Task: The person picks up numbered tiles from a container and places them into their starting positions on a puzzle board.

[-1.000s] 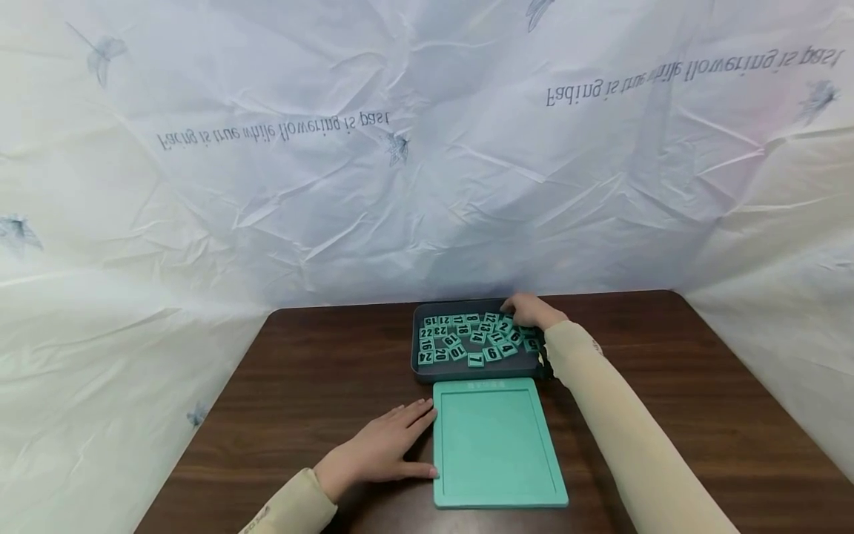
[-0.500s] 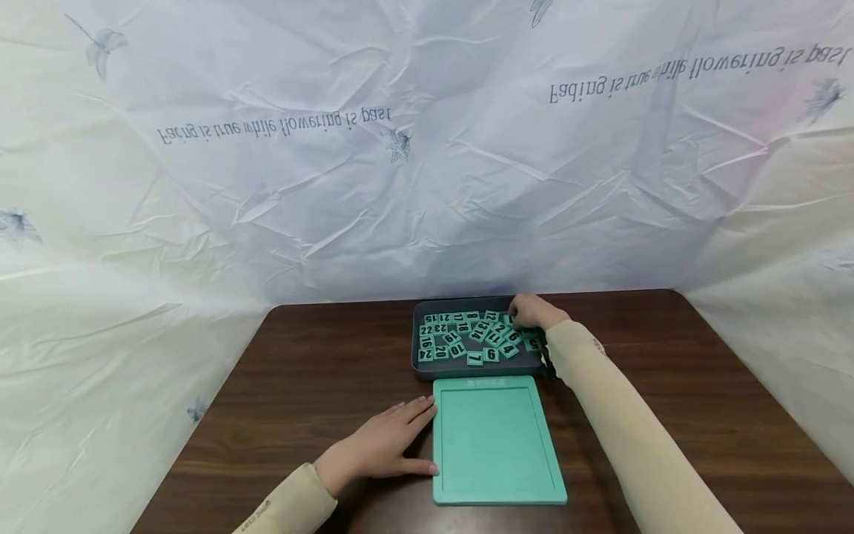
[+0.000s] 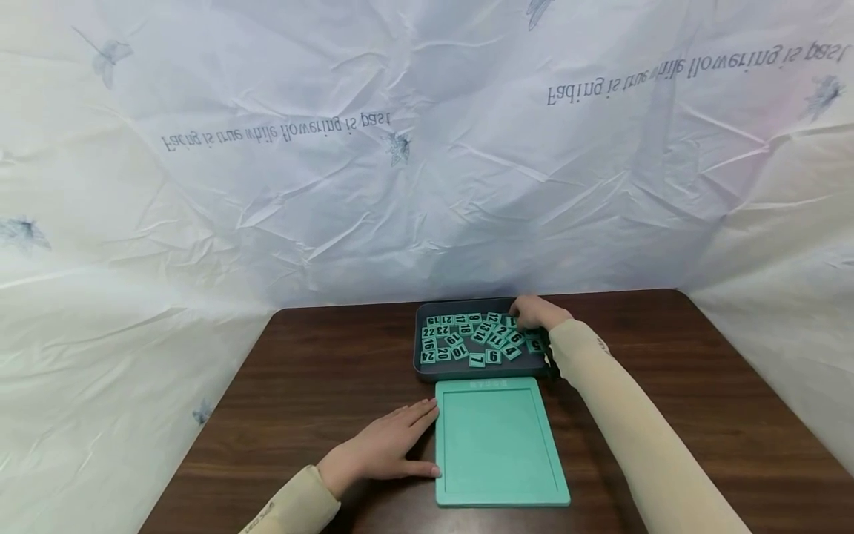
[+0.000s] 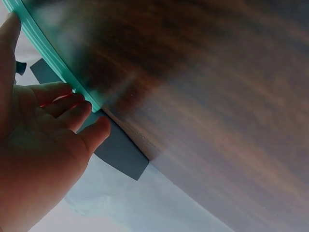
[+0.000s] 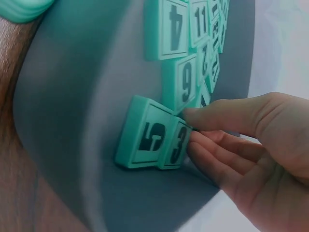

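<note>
My left hand [image 3: 383, 445] lies with its fingers straight along the left edge of a mint-green framed board [image 3: 497, 445]; in the left wrist view the fingertips meet the board's rim [image 4: 53, 60]. Beyond the board, a dark grey tray [image 3: 460, 372] holds many mint-green number tiles [image 3: 459, 340]. My right hand [image 3: 536, 311] reaches into the tray's far right part. In the right wrist view its thumb and fingers come together at the corner of the tile marked 3 [image 5: 176, 147], pinching it. The tile marked 5 [image 5: 147, 133] lies against it.
The tray and board stand on a dark brown wooden table [image 3: 320, 371]. A wrinkled white sheet [image 3: 427, 185] with printed text hangs behind the table and along both sides. The long right sleeve [image 3: 640, 430] passes over the table beside the board.
My right hand has moved slightly right inside the tray, its fingers drawn in closer. A tile near the tray's front has turned straighter. My left hand has stayed at the board's edge.
</note>
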A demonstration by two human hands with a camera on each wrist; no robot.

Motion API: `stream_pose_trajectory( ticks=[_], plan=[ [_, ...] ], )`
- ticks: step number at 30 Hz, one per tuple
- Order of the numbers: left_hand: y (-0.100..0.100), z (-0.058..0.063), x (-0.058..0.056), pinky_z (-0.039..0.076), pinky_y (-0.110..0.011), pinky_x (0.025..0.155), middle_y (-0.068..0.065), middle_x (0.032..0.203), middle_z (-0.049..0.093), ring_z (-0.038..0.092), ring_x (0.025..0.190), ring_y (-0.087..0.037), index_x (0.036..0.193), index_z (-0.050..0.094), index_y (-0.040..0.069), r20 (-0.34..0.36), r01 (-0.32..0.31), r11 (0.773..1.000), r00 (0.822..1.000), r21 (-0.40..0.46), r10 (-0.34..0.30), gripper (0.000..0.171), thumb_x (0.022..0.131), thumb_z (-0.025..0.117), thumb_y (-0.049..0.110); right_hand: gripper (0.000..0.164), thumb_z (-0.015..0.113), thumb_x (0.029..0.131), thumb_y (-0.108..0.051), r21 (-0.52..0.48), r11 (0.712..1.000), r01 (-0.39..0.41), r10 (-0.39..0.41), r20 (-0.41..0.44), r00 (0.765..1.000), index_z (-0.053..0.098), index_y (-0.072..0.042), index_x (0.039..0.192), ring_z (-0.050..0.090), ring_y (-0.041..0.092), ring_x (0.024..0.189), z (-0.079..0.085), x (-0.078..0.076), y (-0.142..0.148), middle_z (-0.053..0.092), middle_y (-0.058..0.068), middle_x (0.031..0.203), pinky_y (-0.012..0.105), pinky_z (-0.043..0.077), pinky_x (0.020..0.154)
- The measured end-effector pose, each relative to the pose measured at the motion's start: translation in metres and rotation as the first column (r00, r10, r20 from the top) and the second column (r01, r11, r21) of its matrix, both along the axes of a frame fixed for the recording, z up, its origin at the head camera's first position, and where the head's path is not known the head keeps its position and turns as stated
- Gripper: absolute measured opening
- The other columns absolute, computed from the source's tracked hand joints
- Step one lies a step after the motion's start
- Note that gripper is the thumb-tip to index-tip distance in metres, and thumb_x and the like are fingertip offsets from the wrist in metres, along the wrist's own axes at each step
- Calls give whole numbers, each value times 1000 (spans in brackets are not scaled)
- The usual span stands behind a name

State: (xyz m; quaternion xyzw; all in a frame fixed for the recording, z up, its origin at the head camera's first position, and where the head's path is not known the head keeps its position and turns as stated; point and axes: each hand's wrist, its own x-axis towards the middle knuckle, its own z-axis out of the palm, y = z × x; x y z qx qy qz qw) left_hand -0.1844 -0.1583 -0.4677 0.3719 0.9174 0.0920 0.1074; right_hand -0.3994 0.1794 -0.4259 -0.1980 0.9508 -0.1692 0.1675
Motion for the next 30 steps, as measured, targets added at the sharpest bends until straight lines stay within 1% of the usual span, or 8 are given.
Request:
stream_pose_trajectory(
  ticks=[6, 9, 12, 14, 17, 20, 25, 30],
  plan=[
    [0, 1, 1, 33, -44, 116, -5, 167, 20, 26, 151, -22, 161, 25, 10, 13, -12, 1000, 1000, 2, 12, 94, 94, 47, 72, 46, 60, 93, 5, 35, 999, -7, 7, 10, 1000, 58, 4, 139, 56, 30, 101, 8, 5, -4, 52, 28, 142, 35, 42, 69],
    [0, 1, 1, 33, -44, 115, -5, 167, 20, 26, 150, -22, 161, 25, 10, 16, -10, 1000, 1000, 3, 10, 94, 94, 47, 72, 44, 61, 93, 5, 48, 999, -17, 17, 0, 1000, 60, 2, 137, 56, 29, 99, 8, 6, -5, 52, 29, 140, 35, 41, 68],
    [0, 2, 1, 33, -44, 115, -6, 167, 20, 26, 150, -22, 161, 25, 10, 14, -4, 1000, 1000, 3, 4, 93, 95, 47, 72, 41, 62, 94, 2, 60, 998, -20, 21, -14, 1000, 61, 2, 135, 57, 30, 100, 5, 5, -4, 54, 28, 138, 36, 42, 70],
    [0, 1, 1, 33, -44, 115, -6, 167, 20, 26, 150, -22, 161, 25, 10, 13, -1, 1000, 1000, 3, 1, 93, 95, 47, 72, 39, 63, 95, 0, 65, 997, -29, 31, -30, 999, 62, 4, 133, 59, 31, 102, 3, 4, -2, 55, 28, 136, 38, 46, 73],
    [0, 1, 1, 34, -43, 115, -6, 167, 20, 26, 150, -22, 161, 25, 10, 12, 0, 1000, 1000, 1, 0, 93, 95, 47, 72, 37, 66, 96, -5, 65, 997, -44, 48, -61, 997, 63, 6, 131, 61, 34, 106, 0, 3, 1, 58, 27, 132, 42, 52, 80],
    [0, 1, 1, 34, -43, 115, -6, 167, 21, 27, 150, -22, 161, 25, 10, 16, -2, 1000, 1000, 1, 2, 93, 95, 46, 72, 36, 69, 96, -9, 63, 996, -66, 72, -100, 992, 63, 9, 127, 63, 36, 106, -1, 3, 4, 61, 27, 126, 46, 54, 85],
    [1, 1, 1, 34, -43, 115, -6, 167, 20, 27, 150, -22, 161, 25, 10, 26, -6, 1000, 1000, 3, 6, 94, 94, 46, 72, 38, 70, 97, -13, 33, 997, -68, 73, -152, 986, 63, 9, 128, 62, 38, 110, 2, 9, 7, 62, 26, 125, 49, 53, 88],
    [0, 3, 1, 35, -43, 115, -6, 167, 20, 26, 150, -21, 161, 25, 11, 30, -14, 1000, 999, 3, 13, 94, 94, 47, 73, 38, 71, 96, -13, -1, 995, -99, 96, -229, 969, 64, 9, 126, 63, 38, 110, 9, 19, 10, 64, 26, 123, 51, 53, 89]
  ],
)
